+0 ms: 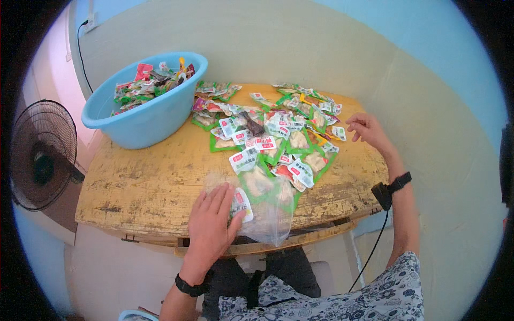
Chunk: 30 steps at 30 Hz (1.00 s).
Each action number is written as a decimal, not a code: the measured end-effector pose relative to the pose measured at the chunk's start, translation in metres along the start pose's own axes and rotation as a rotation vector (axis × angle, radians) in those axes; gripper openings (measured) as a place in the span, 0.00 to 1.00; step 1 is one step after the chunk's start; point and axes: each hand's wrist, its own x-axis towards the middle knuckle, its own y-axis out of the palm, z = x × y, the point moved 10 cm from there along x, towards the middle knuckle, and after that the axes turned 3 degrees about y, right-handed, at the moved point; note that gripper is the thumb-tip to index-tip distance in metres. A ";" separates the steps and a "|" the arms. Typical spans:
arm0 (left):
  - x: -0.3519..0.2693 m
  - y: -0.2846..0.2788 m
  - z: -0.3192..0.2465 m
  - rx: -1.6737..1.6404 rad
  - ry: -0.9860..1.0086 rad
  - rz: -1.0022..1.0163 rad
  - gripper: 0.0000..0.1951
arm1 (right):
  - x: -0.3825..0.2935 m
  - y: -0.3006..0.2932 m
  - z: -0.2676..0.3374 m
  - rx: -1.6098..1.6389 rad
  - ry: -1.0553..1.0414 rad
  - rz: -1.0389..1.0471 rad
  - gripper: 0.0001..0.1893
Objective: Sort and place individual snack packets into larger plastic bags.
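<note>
My left hand (213,220) lies palm down near the table's front edge, on a clear plastic bag (277,224). Beside its thumb is a small food packet (242,205) with a white printed label; my palm hides part of it. The bag's clear film reaches over the table edge and overlaps green-edged packets (257,180) of pale food. To the right of the heaped packets (299,140), my right hand (365,128) hovers with loosely bent fingers and nothing in them. A dark brown vacuum-packed piece (251,124) rests on top of the heap.
A blue plastic basin (160,116) full of mixed packets stands at the table's back left. The worn wooden table (148,188) has a partly pulled-out drawer (313,238) at its front. A fan (44,156) is at left. A black cable (377,244) hangs from my right wrist device.
</note>
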 end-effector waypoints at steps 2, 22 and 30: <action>0.001 0.002 0.000 -0.010 0.005 -0.012 0.28 | 0.018 -0.003 -0.007 -0.052 0.031 -0.003 0.10; 0.003 0.004 0.007 0.009 -0.058 0.039 0.29 | 0.143 0.125 -0.016 -0.736 0.076 0.067 0.25; 0.003 -0.003 0.003 0.023 -0.031 -0.031 0.27 | 0.126 0.137 0.007 -0.868 -0.126 0.034 0.21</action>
